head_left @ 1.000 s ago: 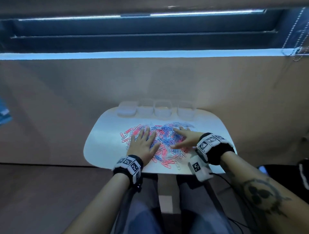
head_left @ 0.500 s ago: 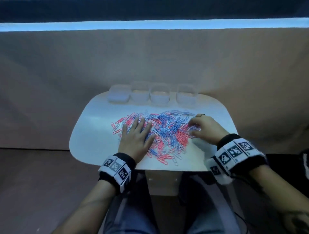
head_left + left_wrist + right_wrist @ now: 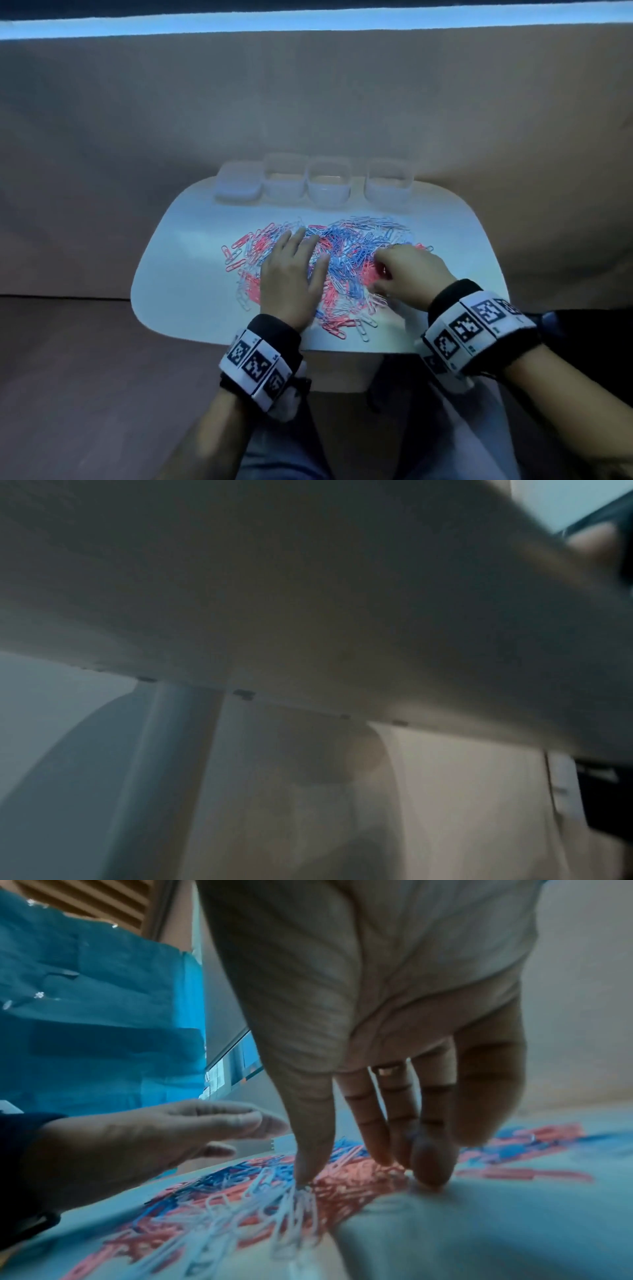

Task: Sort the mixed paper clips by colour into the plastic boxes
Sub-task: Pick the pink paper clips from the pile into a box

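A mixed pile of red, blue and white paper clips (image 3: pixel 346 263) lies spread on the white table (image 3: pixel 191 260). My left hand (image 3: pixel 305 250) rests flat on the pile's left half, fingers straight. My right hand (image 3: pixel 378 274) stands over the pile's right side with its fingers bent down. In the right wrist view my right hand (image 3: pixel 366 1175) has the thumb tip and fingertips (image 3: pixel 428 1167) set apart, touching the clips (image 3: pixel 260 1199), with no clip held between them. My left hand (image 3: pixel 240 1123) hovers flat beyond. Three clear plastic boxes (image 3: pixel 329 183) stand in a row at the table's far edge.
A stack of clear lids (image 3: pixel 238 183) sits left of the boxes. A beige backdrop (image 3: pixel 308 102) rises behind the table. The table's near edge (image 3: pixel 342 349) is just above my lap. The left wrist view is dark and blurred.
My right hand drew back from reaching across the pile to its right side and bent its fingers down onto the clips. The left hand stayed flat. The head view tilted down.
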Action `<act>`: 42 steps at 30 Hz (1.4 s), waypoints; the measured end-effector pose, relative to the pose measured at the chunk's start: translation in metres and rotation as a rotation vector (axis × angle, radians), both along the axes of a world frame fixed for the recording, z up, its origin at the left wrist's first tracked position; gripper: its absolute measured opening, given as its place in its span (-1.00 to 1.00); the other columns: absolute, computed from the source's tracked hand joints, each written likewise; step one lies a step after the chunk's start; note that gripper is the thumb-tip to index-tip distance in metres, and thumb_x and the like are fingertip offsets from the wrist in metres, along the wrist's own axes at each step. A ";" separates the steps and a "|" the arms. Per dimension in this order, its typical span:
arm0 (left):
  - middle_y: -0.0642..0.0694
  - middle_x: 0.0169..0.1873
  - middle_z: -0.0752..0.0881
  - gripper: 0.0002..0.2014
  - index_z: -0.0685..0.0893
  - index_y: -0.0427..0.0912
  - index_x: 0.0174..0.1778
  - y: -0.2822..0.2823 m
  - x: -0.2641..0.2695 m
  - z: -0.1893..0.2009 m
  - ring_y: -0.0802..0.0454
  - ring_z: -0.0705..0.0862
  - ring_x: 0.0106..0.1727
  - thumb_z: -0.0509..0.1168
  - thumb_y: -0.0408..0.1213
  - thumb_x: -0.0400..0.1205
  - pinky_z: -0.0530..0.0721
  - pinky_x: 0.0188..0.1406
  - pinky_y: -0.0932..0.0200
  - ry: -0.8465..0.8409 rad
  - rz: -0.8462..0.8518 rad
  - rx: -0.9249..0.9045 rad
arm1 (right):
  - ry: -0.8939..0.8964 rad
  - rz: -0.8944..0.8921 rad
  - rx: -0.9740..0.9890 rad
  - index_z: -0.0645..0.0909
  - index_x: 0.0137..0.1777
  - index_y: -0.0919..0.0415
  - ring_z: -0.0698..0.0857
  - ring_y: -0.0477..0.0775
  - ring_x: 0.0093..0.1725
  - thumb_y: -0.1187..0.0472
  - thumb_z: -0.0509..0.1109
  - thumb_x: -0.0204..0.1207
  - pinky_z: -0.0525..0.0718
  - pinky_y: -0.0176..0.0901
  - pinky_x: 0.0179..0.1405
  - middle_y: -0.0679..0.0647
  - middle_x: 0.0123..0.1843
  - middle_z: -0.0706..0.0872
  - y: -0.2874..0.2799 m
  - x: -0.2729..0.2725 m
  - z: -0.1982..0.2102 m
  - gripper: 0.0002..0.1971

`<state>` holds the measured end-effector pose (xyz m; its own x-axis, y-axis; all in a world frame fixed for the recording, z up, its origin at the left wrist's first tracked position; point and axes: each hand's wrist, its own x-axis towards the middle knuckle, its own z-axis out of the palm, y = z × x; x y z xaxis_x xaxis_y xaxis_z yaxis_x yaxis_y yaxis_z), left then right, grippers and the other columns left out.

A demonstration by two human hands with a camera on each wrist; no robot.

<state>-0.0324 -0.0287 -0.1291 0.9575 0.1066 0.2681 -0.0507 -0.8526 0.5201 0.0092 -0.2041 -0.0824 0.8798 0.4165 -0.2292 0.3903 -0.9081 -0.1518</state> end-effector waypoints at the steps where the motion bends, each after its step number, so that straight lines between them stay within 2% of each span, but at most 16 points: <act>1: -0.17 0.39 0.57 -0.39 0.61 -0.19 0.35 -0.002 0.000 0.003 -0.15 0.44 0.47 -0.05 0.12 0.58 0.35 0.43 -0.06 -0.015 0.016 -0.056 | -0.003 -0.017 -0.005 0.45 -0.08 0.11 0.59 0.15 0.08 0.01 0.32 0.53 0.40 -0.15 -0.14 0.09 0.07 0.63 0.002 0.002 0.000 -0.81; 3: -0.15 0.32 0.60 -0.47 0.62 -0.20 0.33 -0.007 -0.002 0.010 -0.10 0.48 0.39 0.04 0.04 0.61 0.38 0.38 0.03 -0.022 0.041 -0.210 | 0.010 -0.048 -0.008 0.51 -0.01 0.15 0.53 0.14 -0.03 0.12 0.33 0.53 0.41 -0.14 -0.13 0.11 0.09 0.64 0.005 0.006 0.001 -0.86; 7: 0.02 0.10 0.65 -0.73 0.67 -0.12 0.22 -0.013 -0.012 0.015 -0.02 0.61 0.19 0.20 -0.14 0.68 0.57 0.22 0.02 -0.045 0.085 -0.520 | 0.105 -0.085 0.007 0.48 -0.17 0.14 0.50 0.11 -0.12 0.22 0.42 0.43 0.41 -0.17 -0.20 0.10 -0.10 0.60 0.010 0.015 0.000 -0.87; 10: 0.08 0.06 0.67 -0.84 0.64 0.01 0.10 -0.014 -0.016 0.013 0.15 0.61 0.15 0.21 -0.26 0.68 0.54 0.10 0.32 -0.028 0.099 -0.757 | 0.187 -0.117 0.153 0.45 -0.37 0.15 0.52 0.07 -0.25 0.25 0.52 0.32 0.42 -0.16 -0.29 0.05 -0.33 0.55 0.004 0.024 -0.001 -0.75; 12: 0.09 0.00 0.70 -0.83 0.65 -0.01 0.03 -0.015 -0.016 0.014 0.22 0.62 0.04 0.17 -0.30 0.70 0.52 -0.03 0.34 0.003 0.115 -0.999 | 0.258 -0.154 0.313 0.40 -0.47 0.14 0.48 0.00 -0.40 0.25 0.55 0.33 0.43 -0.18 -0.37 0.00 -0.45 0.49 -0.003 0.026 0.002 -0.66; 16: 0.06 -0.11 0.72 -0.75 0.63 -0.02 -0.02 -0.025 -0.012 0.016 0.20 0.64 -0.10 0.03 -0.16 0.73 0.48 -0.23 0.28 0.130 0.131 -1.509 | 0.440 -0.174 0.592 0.51 -0.29 0.24 0.53 -0.08 -0.42 0.29 0.48 0.43 0.51 -0.30 -0.47 0.02 -0.44 0.52 -0.011 0.023 0.013 -0.81; 20: -0.04 -0.01 0.71 -0.62 0.60 -0.08 0.04 -0.039 -0.003 0.023 0.09 0.65 0.05 -0.07 0.03 0.72 0.54 -0.06 0.22 0.205 0.136 -1.813 | 0.638 -0.217 0.888 0.57 -0.20 0.20 0.56 -0.26 -0.51 0.34 0.43 0.46 0.48 -0.46 -0.58 0.00 -0.41 0.56 -0.004 0.016 0.027 -0.91; 22: -0.13 0.04 0.70 -0.52 0.58 -0.13 0.13 -0.046 0.001 0.028 0.04 0.66 0.04 -0.10 0.13 0.69 0.59 0.00 0.18 0.220 0.126 -1.902 | 0.702 -0.165 0.924 0.60 -0.16 0.23 0.57 -0.22 -0.47 0.36 0.41 0.46 0.49 -0.46 -0.58 0.03 -0.37 0.59 0.009 0.011 0.033 -0.95; 25: -0.16 -0.19 0.75 -0.45 0.56 -0.21 0.12 -0.052 0.006 0.033 0.04 0.76 -0.21 -0.12 0.17 0.68 0.73 -0.28 0.24 0.190 0.108 -2.078 | 0.513 0.004 0.748 0.61 -0.18 0.16 0.55 -0.14 -0.43 0.35 0.45 0.44 0.53 -0.43 -0.50 0.00 -0.39 0.60 0.032 0.003 0.035 -0.90; 27: -0.24 -0.14 0.74 -0.47 0.57 -0.27 0.08 -0.050 0.005 0.032 0.00 0.79 -0.20 -0.10 0.10 0.70 0.77 -0.17 0.18 0.139 0.098 -2.194 | 0.269 0.034 0.758 0.67 -0.13 0.14 0.60 -0.12 -0.36 0.32 0.48 0.42 0.55 -0.47 -0.36 -0.03 -0.34 0.67 0.036 -0.001 0.040 -0.91; 28: -0.27 -0.09 0.74 -0.48 0.58 -0.29 0.07 -0.047 0.005 0.030 -0.04 0.79 -0.15 -0.09 0.07 0.70 0.74 -0.06 0.11 0.123 0.086 -2.237 | 0.150 -0.014 0.813 0.69 -0.08 0.17 0.63 -0.11 -0.31 0.31 0.48 0.42 0.56 -0.49 -0.30 -0.05 -0.30 0.68 0.032 -0.001 0.042 -0.90; 31: -0.22 -0.05 0.78 -0.51 0.61 -0.27 0.09 -0.039 0.000 0.028 -0.06 0.80 -0.07 -0.10 0.02 0.71 0.73 -0.06 0.08 0.168 0.047 -2.274 | -0.076 -0.199 0.971 0.67 -0.10 0.12 0.62 -0.09 -0.31 0.28 0.47 0.44 0.59 -0.35 -0.32 -0.08 -0.31 0.64 0.006 0.005 0.043 -0.92; 34: -0.17 0.01 0.78 -0.53 0.63 -0.25 0.13 -0.035 -0.005 0.026 -0.03 0.79 -0.01 -0.06 -0.01 0.69 0.73 -0.06 0.09 0.209 0.013 -2.269 | -0.031 -0.256 0.714 0.66 -0.17 0.12 0.60 0.06 -0.28 0.27 0.48 0.42 0.56 -0.11 -0.23 0.07 -0.27 0.65 -0.018 0.013 0.028 -0.94; 37: -0.17 0.01 0.78 -0.54 0.71 -0.27 0.05 -0.032 -0.008 0.018 -0.03 0.79 -0.01 0.00 -0.03 0.66 0.74 -0.08 0.07 0.203 0.010 -2.298 | 0.086 -0.183 0.321 0.70 -0.10 0.20 0.59 0.08 -0.16 0.24 0.49 0.40 0.56 -0.11 -0.09 0.08 -0.19 0.65 -0.025 0.011 0.010 -0.90; 40: -0.25 0.01 0.78 -0.68 0.79 -0.35 -0.07 -0.027 -0.014 0.015 -0.10 0.79 0.01 0.40 -0.17 0.41 0.73 -0.04 -0.02 0.188 -0.048 -2.322 | 0.106 -0.114 0.121 0.66 -0.04 0.15 0.59 0.11 -0.05 0.11 0.46 0.42 0.52 -0.12 -0.10 0.03 -0.14 0.60 -0.015 0.008 0.002 -0.82; 42: -0.29 0.00 0.78 -0.64 0.80 -0.39 -0.10 -0.025 -0.017 0.010 -0.13 0.79 0.01 0.53 -0.20 0.30 0.72 -0.03 -0.04 0.192 -0.060 -2.327 | 0.080 -0.091 0.015 0.61 -0.07 0.14 0.60 0.14 0.00 0.05 0.42 0.46 0.45 -0.15 -0.14 0.07 -0.10 0.61 -0.004 0.009 0.003 -0.83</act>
<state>-0.0495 -0.0538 -0.1192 0.9601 -0.0310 -0.2778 0.1053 0.9607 0.2568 0.0185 -0.2078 -0.0793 0.8933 0.3397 -0.2943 0.2925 -0.9366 -0.1931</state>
